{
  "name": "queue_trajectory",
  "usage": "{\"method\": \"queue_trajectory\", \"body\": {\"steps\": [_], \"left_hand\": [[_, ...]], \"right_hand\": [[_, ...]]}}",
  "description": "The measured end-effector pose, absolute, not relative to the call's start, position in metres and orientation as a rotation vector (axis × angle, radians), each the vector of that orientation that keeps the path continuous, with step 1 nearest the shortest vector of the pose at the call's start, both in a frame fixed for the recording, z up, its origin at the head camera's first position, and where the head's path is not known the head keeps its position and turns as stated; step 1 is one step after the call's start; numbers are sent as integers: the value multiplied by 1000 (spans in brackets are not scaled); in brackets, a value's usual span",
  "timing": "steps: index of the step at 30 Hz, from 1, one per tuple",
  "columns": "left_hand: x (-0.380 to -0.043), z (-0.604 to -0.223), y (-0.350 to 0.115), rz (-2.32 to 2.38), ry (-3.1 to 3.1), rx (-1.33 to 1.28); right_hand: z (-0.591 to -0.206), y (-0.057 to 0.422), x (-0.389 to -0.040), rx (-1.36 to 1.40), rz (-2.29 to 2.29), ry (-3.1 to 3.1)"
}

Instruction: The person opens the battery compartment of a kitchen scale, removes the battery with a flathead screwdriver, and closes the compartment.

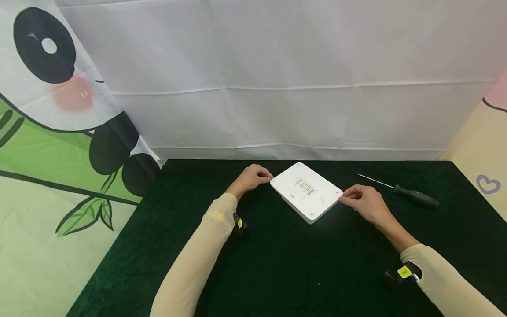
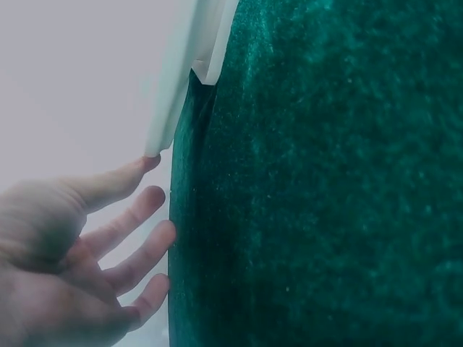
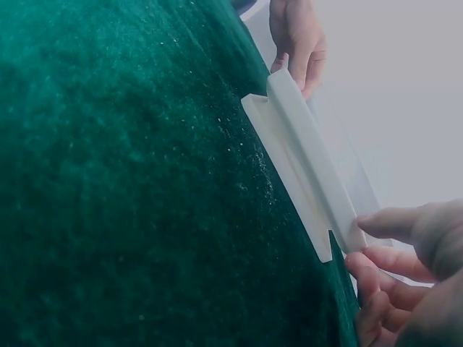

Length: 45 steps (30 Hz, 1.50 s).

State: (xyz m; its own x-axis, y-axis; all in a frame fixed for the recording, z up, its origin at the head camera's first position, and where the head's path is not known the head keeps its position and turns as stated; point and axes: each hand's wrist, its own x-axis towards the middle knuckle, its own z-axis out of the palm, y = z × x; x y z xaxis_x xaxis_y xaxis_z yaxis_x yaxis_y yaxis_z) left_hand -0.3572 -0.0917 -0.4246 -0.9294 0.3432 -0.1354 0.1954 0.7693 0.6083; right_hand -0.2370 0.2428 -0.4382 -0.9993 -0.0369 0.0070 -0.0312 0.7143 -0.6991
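Head view, near edge outward. Dark green desk (image 1: 277,273), napped cover; one pale speck (image 1: 318,284) on it, too small to identify. If it is a loose part, a sweeping sleeve could lose it in the nap.

Beyond that, right hand (image 1: 366,202): fingers pinch the right corner of a white case (image 1: 306,200), which lies mid-desk, flat face up, corner toward the wearer. Left hand (image 1: 251,178), slightly farther off: fingers look to be pinching the opposite corner; left wrist view shows the thumb tip at the edge, the other visible fingers spread clear. Cannot tell whether the case bears on the cloth throughout.

Likely trouble: slim corner holds on smooth plastic, so one side could slip and the case drop or twist. Right wrist view shows a stepped underside; a step could snag the nap if dragged. Screwdriver (image 1: 405,193) lies near the right hand, blade pointing left; a wide elbow or wrist could knock it, or the case be scratched if swung onto the tip.

Lettering, near to far: yellow sticker (image 1: 404,272) on the right wrist camera, marks unreadable. Printed block (image 1: 305,186) on the case: several lines, one bolder, perhaps a brand; illegible. Backdrop (image 1: 277,119) beyond: plain white, no writing seen.
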Motion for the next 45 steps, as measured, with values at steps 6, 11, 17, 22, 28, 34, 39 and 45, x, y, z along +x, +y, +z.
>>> {"method": "queue_trajectory", "body": {"steps": [6,11,17,22,28,34,39,45], "left_hand": [[-355,-425,-97,923,2706,447],[-354,-426,-101,940,2686,471],[-354,-427,-105,953,2639,489],[-352,-429,-109,963,2603,539],[-348,-433,-114,1008,2570,601],[-345,-435,-117,1012,2553,628],[-342,-433,-119,972,2561,659],[-340,-433,-121,945,2555,655]], "right_hand": [[-437,239,-237,-76,-1103,2909],[-436,236,-235,-55,-1080,2921],[-435,236,-235,-14,-1086,2928],[-435,237,-235,-12,-1098,2929],[-436,239,-236,-48,-1102,2949],[-437,243,-241,-84,-1091,2949],[-437,245,-247,-119,-1076,2941],[-434,244,-253,-154,-1055,2918]]}}
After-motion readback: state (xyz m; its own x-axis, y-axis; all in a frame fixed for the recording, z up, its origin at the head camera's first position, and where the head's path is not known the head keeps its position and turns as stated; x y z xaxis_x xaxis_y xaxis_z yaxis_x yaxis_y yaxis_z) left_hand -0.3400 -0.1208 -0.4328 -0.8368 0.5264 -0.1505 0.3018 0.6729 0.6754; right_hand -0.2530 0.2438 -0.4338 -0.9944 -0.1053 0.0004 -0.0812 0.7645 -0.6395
